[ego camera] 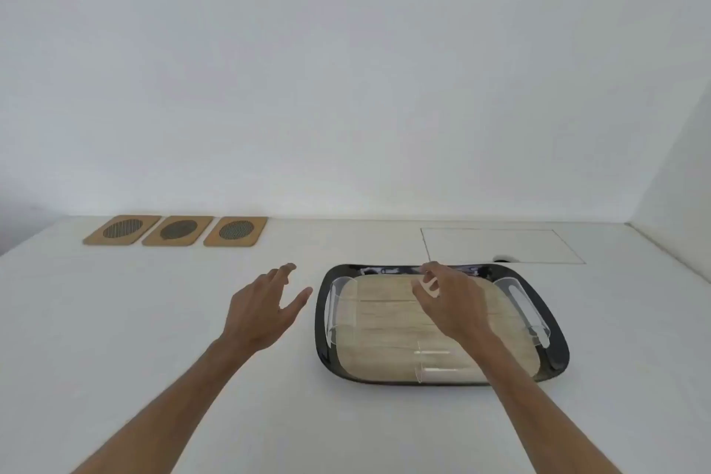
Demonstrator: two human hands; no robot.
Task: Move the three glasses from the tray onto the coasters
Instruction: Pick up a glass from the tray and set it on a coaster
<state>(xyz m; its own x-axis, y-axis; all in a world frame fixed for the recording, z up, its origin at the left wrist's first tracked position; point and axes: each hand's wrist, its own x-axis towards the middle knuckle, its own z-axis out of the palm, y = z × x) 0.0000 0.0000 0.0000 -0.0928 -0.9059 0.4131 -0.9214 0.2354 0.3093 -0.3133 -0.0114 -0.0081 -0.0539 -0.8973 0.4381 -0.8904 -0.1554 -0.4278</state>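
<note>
One white bench (154, 319) carries everything. On its right part lies a black tray (321, 323) with a wooden floor, and three clear glasses lie on their sides in it: left (340, 310), right (525, 310), near edge (442, 366). Three coasters (177, 230) sit in a row far left, well apart. The left hand (265, 310) is open beside the tray; the right hand (448, 300) is open above it, holding nothing.

We see one wide-angle view from head height, facing forward and down across the white table (154, 319) toward the wall (346, 69), hands close below.
</note>
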